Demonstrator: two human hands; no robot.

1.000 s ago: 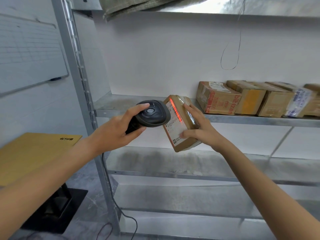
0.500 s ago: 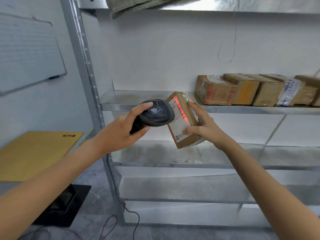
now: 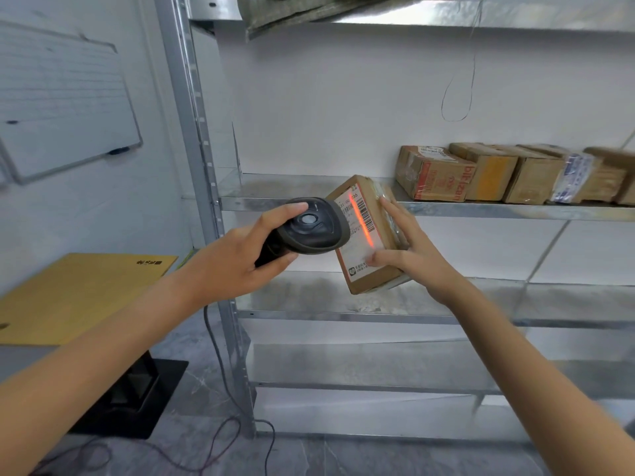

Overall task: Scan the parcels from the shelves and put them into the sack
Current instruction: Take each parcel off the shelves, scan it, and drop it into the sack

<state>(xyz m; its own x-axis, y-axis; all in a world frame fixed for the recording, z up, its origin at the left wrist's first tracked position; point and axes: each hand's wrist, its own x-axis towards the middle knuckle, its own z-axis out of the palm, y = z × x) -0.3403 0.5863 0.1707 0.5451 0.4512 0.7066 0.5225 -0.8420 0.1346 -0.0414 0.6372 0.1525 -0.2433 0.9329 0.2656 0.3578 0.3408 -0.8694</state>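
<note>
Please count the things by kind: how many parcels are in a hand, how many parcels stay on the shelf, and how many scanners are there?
Parcel in hand: 1, the held parcel
Parcels on the shelf: 4 at least; the row runs out of view
Scanner: 1
Total: 6
</note>
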